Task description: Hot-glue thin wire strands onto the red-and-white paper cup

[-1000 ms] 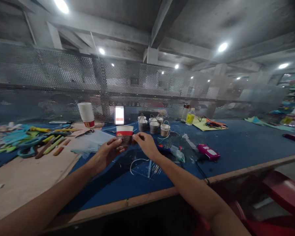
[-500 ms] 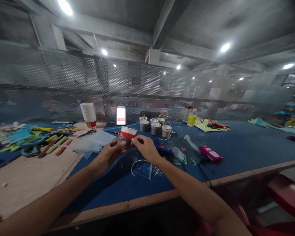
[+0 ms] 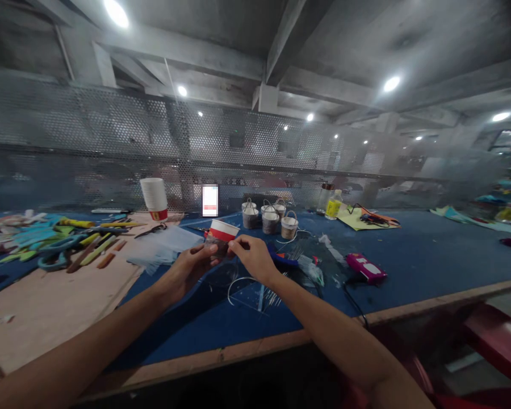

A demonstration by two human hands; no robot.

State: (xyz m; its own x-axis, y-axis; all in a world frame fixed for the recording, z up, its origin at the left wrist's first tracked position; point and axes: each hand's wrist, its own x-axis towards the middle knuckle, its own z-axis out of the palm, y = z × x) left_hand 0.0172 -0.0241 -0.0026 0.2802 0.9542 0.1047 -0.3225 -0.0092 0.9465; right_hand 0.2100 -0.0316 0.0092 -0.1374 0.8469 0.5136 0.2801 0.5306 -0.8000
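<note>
A red and white paper cup (image 3: 222, 229) with a dark grey-brown wrap around its lower part is held up over the blue table. My left hand (image 3: 191, 262) grips it from the left, its thumb on the wrap. On the cup's right side, my right hand (image 3: 252, 254) has thumb and forefinger pinched together against the edge of the wrap. What exactly sits in that pinch is too small to make out. Behind the cup stand several small wrapped cups with handles (image 3: 270, 221). Below my hands lies a loop of pale wire (image 3: 234, 289) beside thin sticks.
A stack of paper cups (image 3: 154, 197) and a lit phone (image 3: 210, 201) stand at the back. Blue scissors (image 3: 53, 254) and coloured strips lie left. To the right are a magenta device (image 3: 365, 268) with a cord, a yellow-labelled bottle (image 3: 334, 204) and a red chair (image 3: 498, 335).
Almost nothing differs. The view has shifted very slightly, and both hands keep the same hold at the cup.
</note>
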